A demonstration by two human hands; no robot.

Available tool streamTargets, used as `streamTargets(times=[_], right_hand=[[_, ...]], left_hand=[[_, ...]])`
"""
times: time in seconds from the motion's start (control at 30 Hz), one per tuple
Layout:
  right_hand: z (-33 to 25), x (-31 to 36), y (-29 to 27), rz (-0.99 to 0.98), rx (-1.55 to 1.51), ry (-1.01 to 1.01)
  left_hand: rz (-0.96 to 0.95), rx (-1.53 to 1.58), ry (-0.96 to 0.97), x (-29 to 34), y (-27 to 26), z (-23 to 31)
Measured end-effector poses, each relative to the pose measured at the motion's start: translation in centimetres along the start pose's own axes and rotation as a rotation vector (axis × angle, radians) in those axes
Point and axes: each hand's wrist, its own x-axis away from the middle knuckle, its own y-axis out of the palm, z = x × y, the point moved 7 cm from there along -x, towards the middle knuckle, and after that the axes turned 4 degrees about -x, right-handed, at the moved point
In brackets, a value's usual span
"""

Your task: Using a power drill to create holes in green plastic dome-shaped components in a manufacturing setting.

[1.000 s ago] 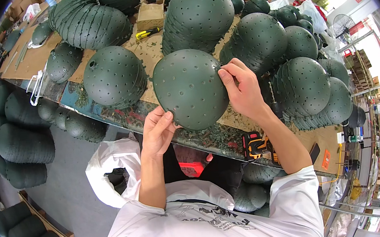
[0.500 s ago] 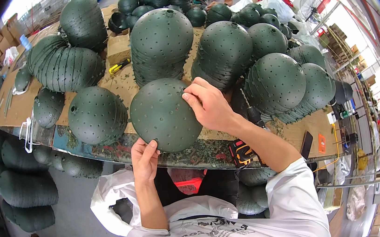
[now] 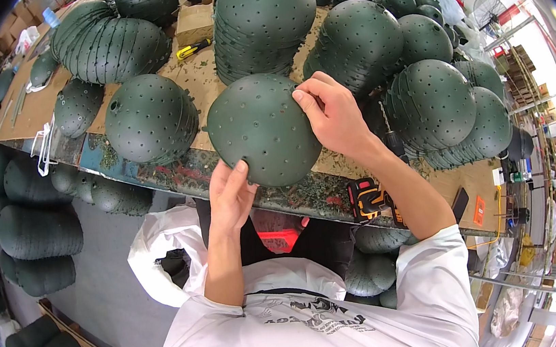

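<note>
A dark green plastic dome shell (image 3: 263, 130), dotted with small holes, is held above the front edge of the workbench. My left hand (image 3: 229, 196) pinches its lower left rim between thumb and fingers. On the upper right rim, my right hand (image 3: 334, 113) grips with thumb and bent fingers. Just behind the held shell stands a tall nested stack of similar shells (image 3: 266, 17). To its left a rounder stack (image 3: 148, 120) sits near the bench edge. A cordless drill (image 3: 367, 199) lies by my right forearm, which partly hides it.
More shell stacks (image 3: 431, 104) crowd the bench at right. A yellow-handled cutter (image 3: 194, 49) lies near a cardboard box (image 3: 195, 22). A phone (image 3: 460, 205) and an orange card (image 3: 479, 210) rest at the right edge. Several shell stacks (image 3: 41, 228) stand on the floor at left.
The view has shifted, so bench and stacks appear higher and farther right. Both hands keep their hold on the shell, whose tilt looks slightly different.
</note>
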Motion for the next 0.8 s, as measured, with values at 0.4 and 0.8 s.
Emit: streamTargets(times=[0.4, 0.8], right_hand=[[-1.0, 0.9, 1.5, -0.079, -0.026, -0.082], [-1.5, 1.0, 1.2, -0.053, 0.025, -0.138]], left_hand=[[-0.15, 0.426, -0.044, 1.0, -0.2, -1.8], [-0.147, 0.377, -0.001, 0.5, -0.6, -2.2]])
